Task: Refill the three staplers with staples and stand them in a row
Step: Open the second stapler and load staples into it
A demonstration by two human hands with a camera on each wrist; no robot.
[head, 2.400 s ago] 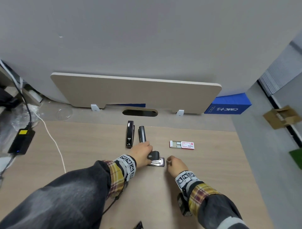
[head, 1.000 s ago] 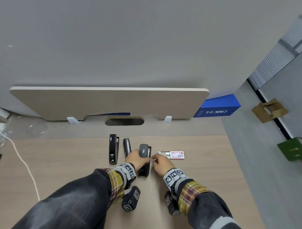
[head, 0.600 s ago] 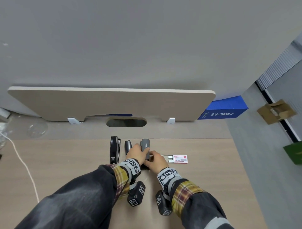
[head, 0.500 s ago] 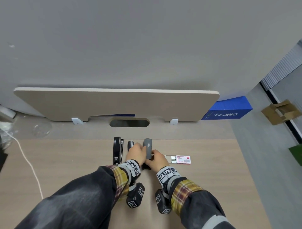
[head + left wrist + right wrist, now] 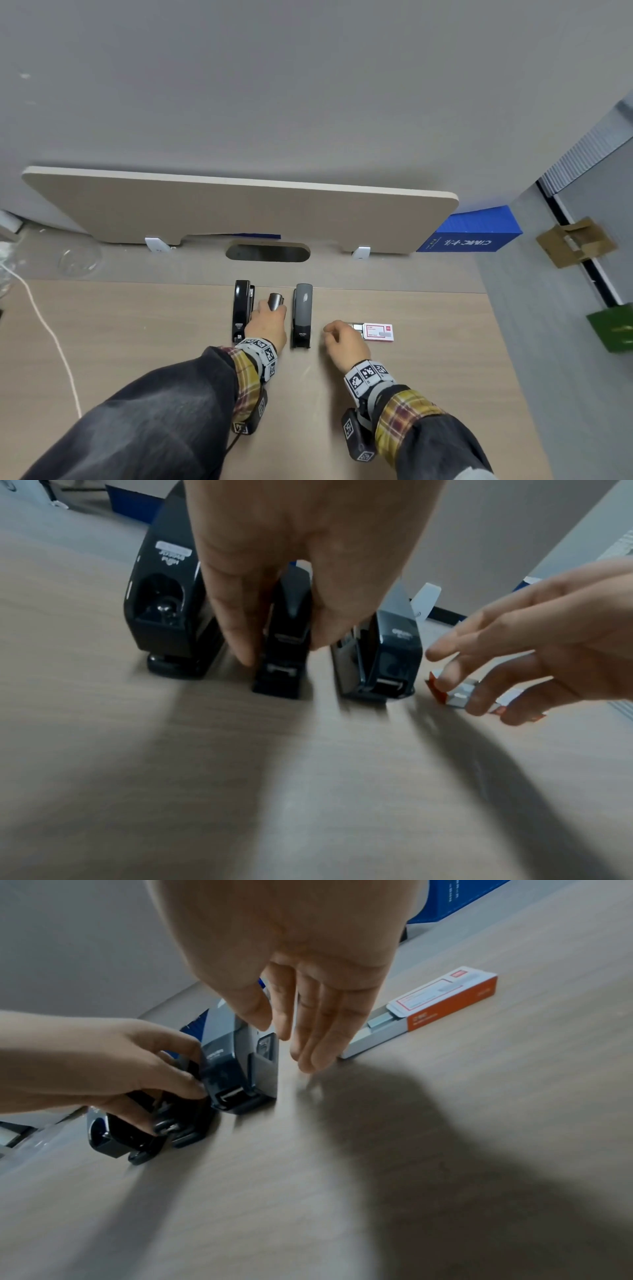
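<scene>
Three staplers lie side by side on the desk, pointing away from me. The black stapler (image 5: 242, 310) is on the left and the grey stapler (image 5: 302, 313) on the right. My left hand (image 5: 269, 318) grips the small dark middle stapler (image 5: 286, 645), thumb on one side and fingers on the other. My right hand (image 5: 337, 334) hovers with relaxed, straight fingers (image 5: 308, 1042) and holds nothing, between the grey stapler (image 5: 240, 1074) and the staple box (image 5: 376, 331). The orange and white box (image 5: 441, 1001) has its drawer slid partly out.
A beige board (image 5: 239, 209) leans against the wall behind the desk, above a cable slot (image 5: 268, 251). A white cable (image 5: 44, 329) runs down the desk's left side. A blue box (image 5: 472, 234) sits off the back right corner. The desk's right edge lies beyond the staple box.
Both hands carried the grey stapler back and set it down right of the middle one. My right hand then let go and moved right. My left hand shifted onto the middle stapler.
</scene>
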